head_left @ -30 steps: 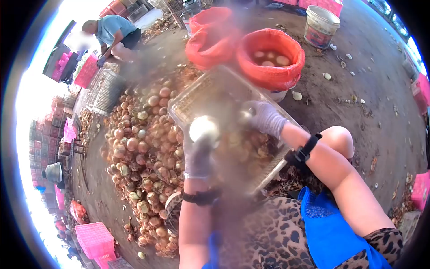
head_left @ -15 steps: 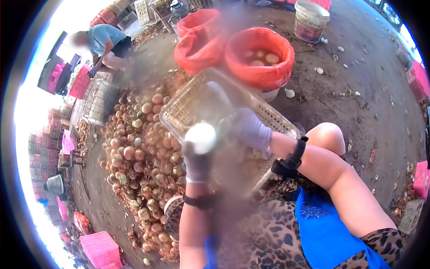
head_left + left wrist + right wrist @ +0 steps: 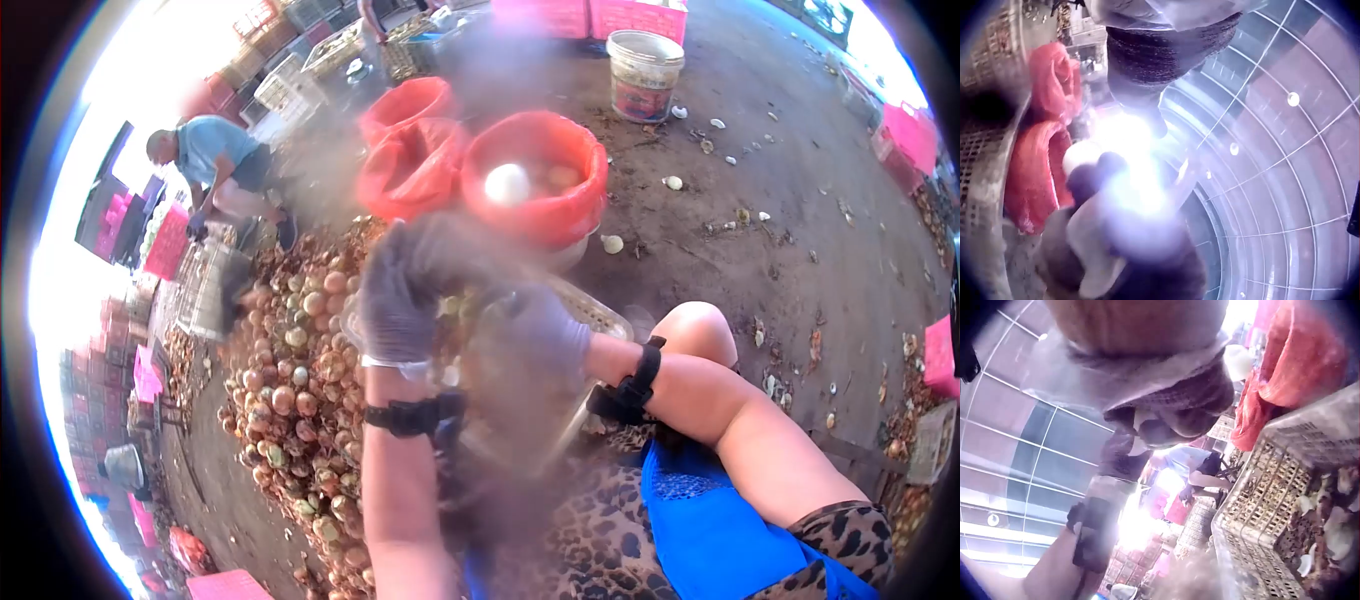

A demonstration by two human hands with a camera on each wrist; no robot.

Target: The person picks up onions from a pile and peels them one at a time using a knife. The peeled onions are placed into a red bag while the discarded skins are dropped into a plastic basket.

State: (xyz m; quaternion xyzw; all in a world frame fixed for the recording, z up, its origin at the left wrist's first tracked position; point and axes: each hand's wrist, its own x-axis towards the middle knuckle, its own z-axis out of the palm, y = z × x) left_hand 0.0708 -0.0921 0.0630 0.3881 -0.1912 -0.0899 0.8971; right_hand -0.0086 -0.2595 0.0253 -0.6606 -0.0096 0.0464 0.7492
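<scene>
A heap of unpeeled onions [image 3: 295, 390] lies on the ground at the left. Beside it the gloved left hand [image 3: 398, 295] is raised, fingers loosely spread and holding nothing. Beyond it a white peeled onion [image 3: 507, 184] shows in the mouth of a red-lined bucket [image 3: 560, 215]. The gloved right hand [image 3: 545, 335] is over a plastic crate [image 3: 600, 312], too blurred to tell its grip.

Peeled onion [image 3: 507, 184]: white, round, smooth, at mouth of red-net bucket [image 3: 565, 215], left of centre, beside other pale onions inside; resting or airborne, cannot tell. Bucket: upright, red mesh folded over rim. Lattice crate [image 3: 600, 313]: pale plastic, near bucket, holds skins, peel scraps.
</scene>
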